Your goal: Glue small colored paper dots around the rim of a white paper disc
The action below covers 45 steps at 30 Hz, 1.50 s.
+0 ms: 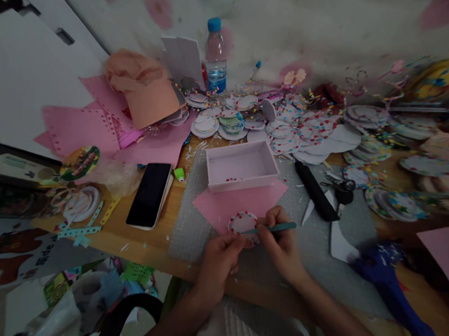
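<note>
My left hand (224, 256) pinches the lower left edge of a round white paper disc (243, 223) with small red and pink dots round its rim. In my right hand (281, 242) is a teal tweezer-like tool (277, 227), held between thumb and fingers, its tip lying over the disc near my left fingertips. Beneath the disc lies a pink paper sheet (255, 200) on the grey cutting mat (190, 237). Just beyond, an open white box (243, 164) holds a few tiny red pieces.
A phone (149, 194) lies to the left. Decorated discs (283, 131) and a water bottle (216, 61) stand at the back. On the right are a black cutter (316, 191), keys (344, 190) and a blue glue gun (388, 284). Pink sheets (78, 128) lie far left.
</note>
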Each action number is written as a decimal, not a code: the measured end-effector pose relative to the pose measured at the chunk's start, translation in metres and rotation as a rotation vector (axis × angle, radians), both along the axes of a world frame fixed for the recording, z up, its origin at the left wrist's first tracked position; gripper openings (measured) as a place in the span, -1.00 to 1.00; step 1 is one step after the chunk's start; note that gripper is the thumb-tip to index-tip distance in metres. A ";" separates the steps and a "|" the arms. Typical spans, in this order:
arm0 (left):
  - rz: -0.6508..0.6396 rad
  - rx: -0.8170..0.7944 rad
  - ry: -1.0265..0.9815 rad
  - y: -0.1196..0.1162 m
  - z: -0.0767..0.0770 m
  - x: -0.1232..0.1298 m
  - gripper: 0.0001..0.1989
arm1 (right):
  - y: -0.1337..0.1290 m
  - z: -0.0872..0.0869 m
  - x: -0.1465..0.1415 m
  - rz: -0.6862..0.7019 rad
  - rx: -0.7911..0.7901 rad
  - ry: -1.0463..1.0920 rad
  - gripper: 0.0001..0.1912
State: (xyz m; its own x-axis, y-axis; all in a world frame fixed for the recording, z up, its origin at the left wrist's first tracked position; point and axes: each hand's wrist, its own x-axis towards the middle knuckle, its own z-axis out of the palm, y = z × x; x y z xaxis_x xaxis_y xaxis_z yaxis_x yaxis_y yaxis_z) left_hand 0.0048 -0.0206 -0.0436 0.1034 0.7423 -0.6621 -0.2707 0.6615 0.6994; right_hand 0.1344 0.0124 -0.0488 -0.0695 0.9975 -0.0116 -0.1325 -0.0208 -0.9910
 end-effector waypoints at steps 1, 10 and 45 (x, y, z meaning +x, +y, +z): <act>-0.004 0.001 0.003 0.000 0.000 0.000 -0.56 | 0.000 0.000 0.000 -0.002 -0.003 0.005 -0.78; 0.002 -0.002 0.007 0.000 0.001 0.001 -0.60 | 0.001 0.001 0.000 -0.036 -0.002 -0.038 -0.78; -0.693 0.416 0.588 0.057 0.029 -0.036 -0.72 | 0.017 -0.003 0.022 -0.096 -0.006 0.042 -0.90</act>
